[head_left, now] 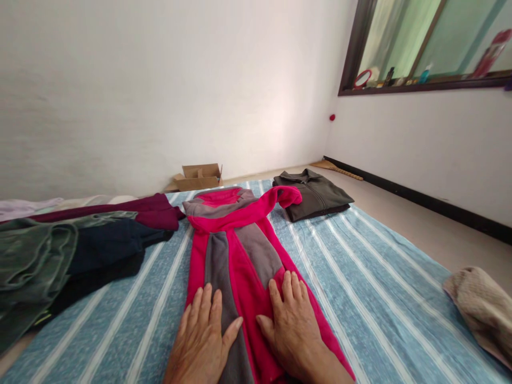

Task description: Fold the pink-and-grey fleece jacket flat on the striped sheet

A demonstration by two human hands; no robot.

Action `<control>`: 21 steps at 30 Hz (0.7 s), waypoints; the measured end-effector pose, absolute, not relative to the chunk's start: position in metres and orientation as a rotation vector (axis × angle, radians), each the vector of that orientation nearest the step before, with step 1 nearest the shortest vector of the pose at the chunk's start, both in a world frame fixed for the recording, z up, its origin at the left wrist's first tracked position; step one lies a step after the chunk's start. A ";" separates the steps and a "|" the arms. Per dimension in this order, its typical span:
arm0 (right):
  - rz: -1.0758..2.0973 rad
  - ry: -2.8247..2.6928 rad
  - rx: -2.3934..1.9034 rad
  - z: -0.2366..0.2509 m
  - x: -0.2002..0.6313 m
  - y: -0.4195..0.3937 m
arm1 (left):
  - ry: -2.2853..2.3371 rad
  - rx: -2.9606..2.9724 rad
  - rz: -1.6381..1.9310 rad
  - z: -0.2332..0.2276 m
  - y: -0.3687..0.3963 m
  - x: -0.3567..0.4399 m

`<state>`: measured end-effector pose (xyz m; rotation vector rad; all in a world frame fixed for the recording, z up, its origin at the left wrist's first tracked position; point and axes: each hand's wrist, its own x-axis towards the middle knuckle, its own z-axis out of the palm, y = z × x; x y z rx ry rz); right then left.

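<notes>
A: How are the fingers point(205, 305) held?

B: On the left hand point(202, 336) and the right hand point(291, 317) alike, they are slightly fanned, with the thumbs spread inward.

A: What is covered by the palms?

B: A pink-and-grey garment point(245, 306), laid lengthwise at the near centre. Across its far part a pink sleeve point(236, 217) is draped, its end pointed right, toward a folded dark jacket point(324, 194).

A: And farther out?

B: A striped bedcover point(348, 282) is spread beneath; clothes point(106, 242) are heaped at the left. Beyond the far edge, a cardboard box point(198, 183) is seen.
</notes>
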<state>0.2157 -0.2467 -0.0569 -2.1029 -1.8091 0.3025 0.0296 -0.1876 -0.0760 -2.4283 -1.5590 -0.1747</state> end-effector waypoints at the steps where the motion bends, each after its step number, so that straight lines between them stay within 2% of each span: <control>1: 0.298 -1.808 -2.105 -0.057 0.216 -0.247 | -1.561 -2.429 -0.168 -0.075 -0.188 0.030; 9: 0.235 -1.852 -2.132 -0.055 0.215 -0.250 | -1.621 -2.482 -0.132 -0.071 -0.200 0.041; 21: -0.116 -2.024 -2.122 -0.083 0.223 -0.257 | -1.750 -2.667 -0.023 -0.055 -0.232 0.048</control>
